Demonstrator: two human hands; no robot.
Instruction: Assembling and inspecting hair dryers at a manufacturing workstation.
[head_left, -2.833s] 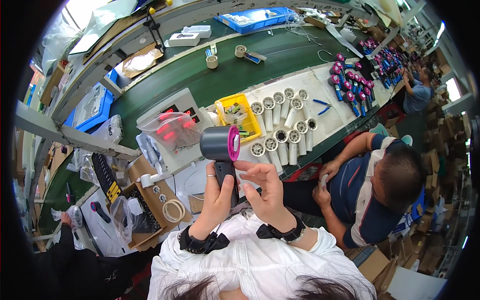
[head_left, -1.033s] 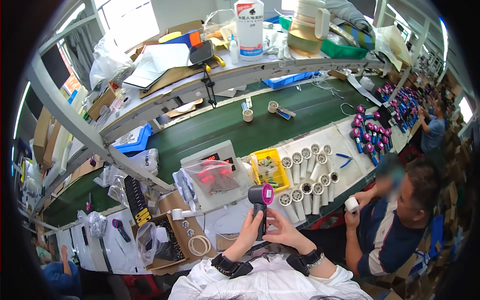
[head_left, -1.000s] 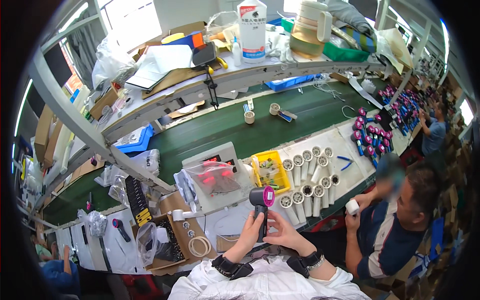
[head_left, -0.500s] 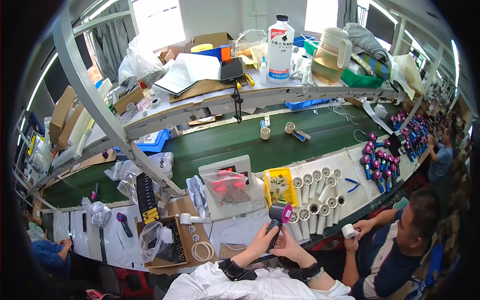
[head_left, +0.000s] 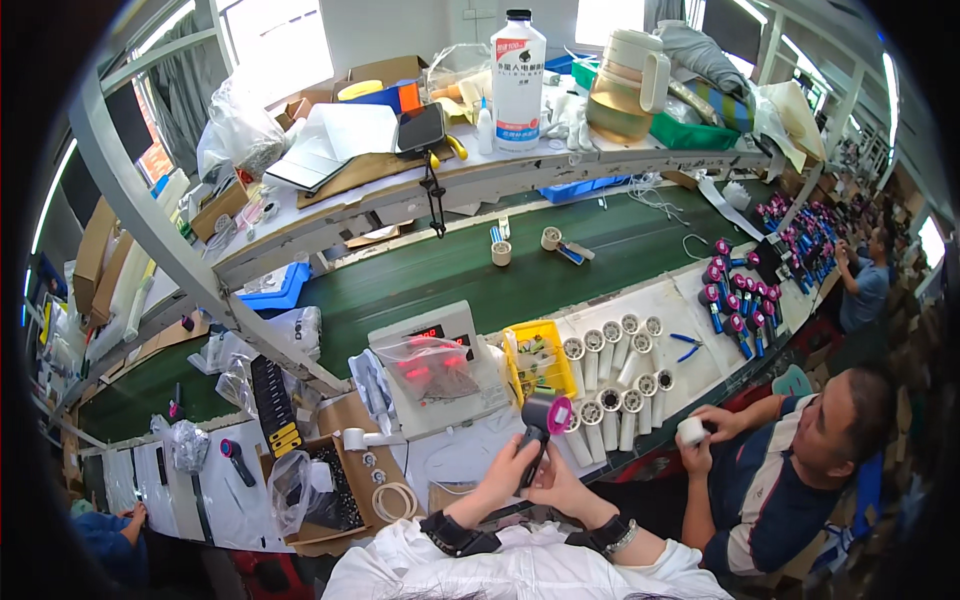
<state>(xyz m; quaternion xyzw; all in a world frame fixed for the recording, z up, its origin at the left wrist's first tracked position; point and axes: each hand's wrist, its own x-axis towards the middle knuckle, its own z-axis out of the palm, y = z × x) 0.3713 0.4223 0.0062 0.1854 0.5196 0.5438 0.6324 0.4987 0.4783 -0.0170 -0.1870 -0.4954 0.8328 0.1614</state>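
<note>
My left hand (head_left: 505,470) and my right hand (head_left: 556,482) both wrap the handle of a dark grey hair dryer (head_left: 541,420) with a magenta rear ring, held upright over the white work mat (head_left: 455,455). Its head points left, level with the yellow parts bin (head_left: 537,362). Two rows of white cylinders (head_left: 620,385) lie just to the right of it. Behind it stands a grey scale (head_left: 432,365) with a red display under a clear plastic bag.
A green conveyor belt (head_left: 440,275) runs across, with tape rolls on it. A cluttered shelf (head_left: 470,165) above holds a white bottle, a jug, papers. A seated person (head_left: 800,470) at right holds a white roll. Cardboard box (head_left: 335,470) with black parts at left. More dryers (head_left: 740,300) lie right.
The head has lifted, so the view now takes in the upper shelf and the hands appear smaller and lower. Both hands keep hold of the hair dryer throughout.
</note>
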